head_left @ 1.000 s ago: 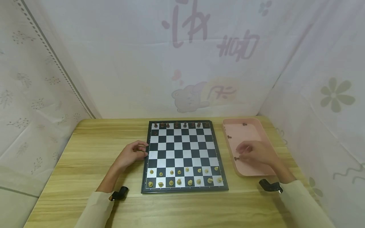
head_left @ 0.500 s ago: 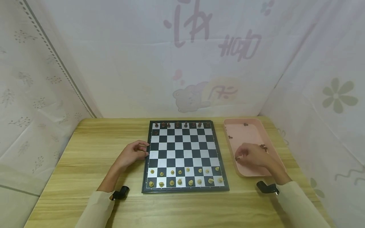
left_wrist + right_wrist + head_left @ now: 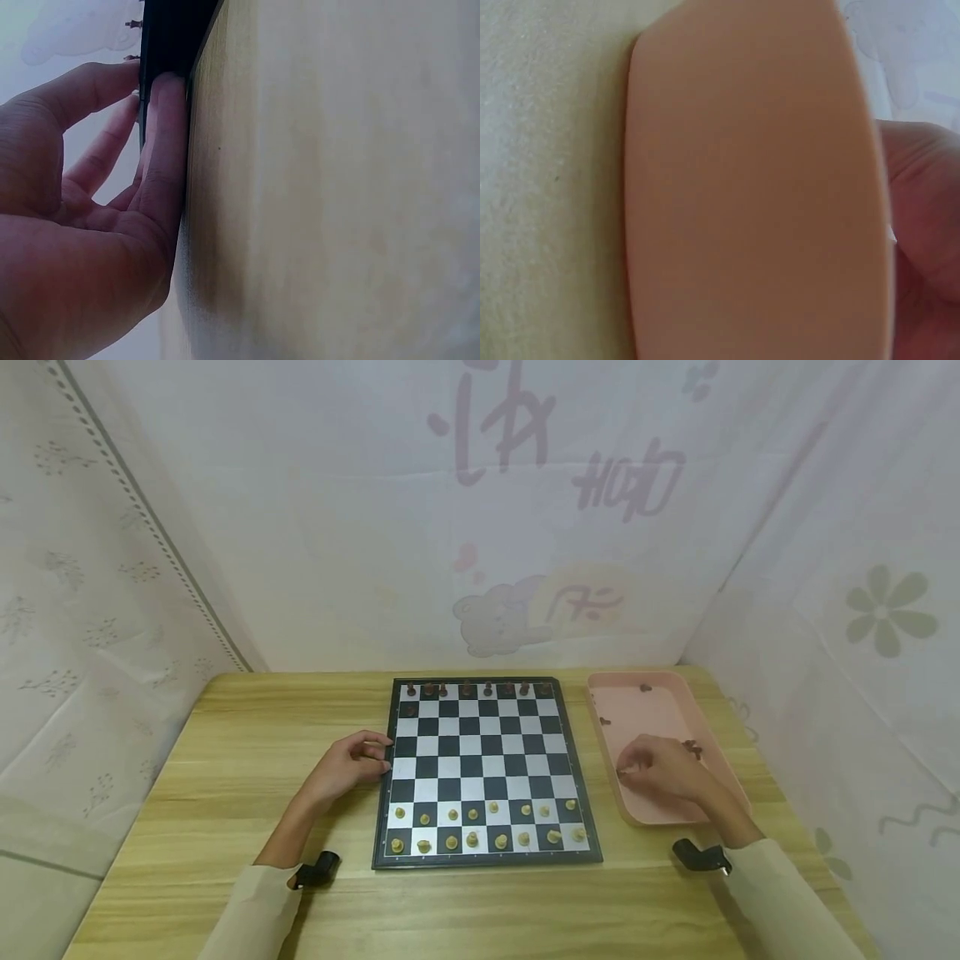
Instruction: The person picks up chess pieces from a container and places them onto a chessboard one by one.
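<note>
My left hand (image 3: 351,766) rests at the left edge of a black-and-white chessboard (image 3: 470,747), fingertips and thumb touching its side. In the left wrist view, the fingers (image 3: 166,142) lie against the dark board edge (image 3: 169,37). Inside the pink tray (image 3: 648,817), my right hand (image 3: 660,766) has its fingertips together on a small dark red chess piece (image 3: 621,772) by the tray's left wall. That piece is mostly covered by the fingers. From the right wrist, the tray's outer wall (image 3: 757,187) hides most of the hand (image 3: 930,202).
Dark red pieces (image 3: 467,688) line the board's far row, with one dark red piece (image 3: 410,711) in front at left. Two rows of cream pieces (image 3: 472,839) stand on the near side. Other dark red pieces (image 3: 645,687) lie in the tray on the wooden table (image 3: 480,910).
My right hand has moved slightly left and nearer in the tray, its fingertips closing onto the dark red chess piece there. Pieces behind the hand have come into view. My left hand stays put.
</note>
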The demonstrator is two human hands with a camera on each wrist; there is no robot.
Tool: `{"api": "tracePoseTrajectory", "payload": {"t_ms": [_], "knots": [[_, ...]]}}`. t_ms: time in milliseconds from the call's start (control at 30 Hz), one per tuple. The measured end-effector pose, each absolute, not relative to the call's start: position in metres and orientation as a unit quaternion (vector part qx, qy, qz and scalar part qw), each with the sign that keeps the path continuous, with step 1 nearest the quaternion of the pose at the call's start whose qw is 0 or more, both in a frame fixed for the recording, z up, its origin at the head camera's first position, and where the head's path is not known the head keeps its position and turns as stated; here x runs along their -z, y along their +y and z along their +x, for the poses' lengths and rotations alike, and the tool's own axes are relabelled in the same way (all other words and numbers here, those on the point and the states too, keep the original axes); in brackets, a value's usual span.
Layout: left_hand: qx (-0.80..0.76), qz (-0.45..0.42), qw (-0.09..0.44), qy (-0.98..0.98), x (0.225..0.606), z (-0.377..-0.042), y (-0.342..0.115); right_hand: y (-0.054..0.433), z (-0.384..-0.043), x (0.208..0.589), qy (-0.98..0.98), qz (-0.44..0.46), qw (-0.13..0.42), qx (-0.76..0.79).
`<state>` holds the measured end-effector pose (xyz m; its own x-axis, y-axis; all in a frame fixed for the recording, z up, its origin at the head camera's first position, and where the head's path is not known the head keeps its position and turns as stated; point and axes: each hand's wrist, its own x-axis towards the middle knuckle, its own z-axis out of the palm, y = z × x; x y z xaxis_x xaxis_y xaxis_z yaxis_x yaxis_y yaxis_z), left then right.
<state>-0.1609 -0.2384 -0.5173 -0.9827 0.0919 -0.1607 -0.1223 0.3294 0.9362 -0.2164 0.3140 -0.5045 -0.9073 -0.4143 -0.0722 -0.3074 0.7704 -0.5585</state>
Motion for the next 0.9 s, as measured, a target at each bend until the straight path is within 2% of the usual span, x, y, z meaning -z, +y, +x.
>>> {"api": "tracePoseTrajectory", "payload": {"t_ms": [267, 533, 900], "knots": [[-0.579, -0.010, 0.097, 0.809, 0.516, -0.161, -0.237, 0.323, -0.219, 0.514, 0.929, -0.188, 0.085, 0.306], [-0.584, -0.015, 0.102, 0.805, 0.517, -0.160, -0.237, 0.333, -0.219, 0.526, 0.917, -0.163, 0.100, 0.349], [-0.585, -0.010, 0.098, 0.805, 0.517, -0.158, -0.237, 0.340, -0.217, 0.536, 0.920, -0.168, 0.063, 0.347]]}}
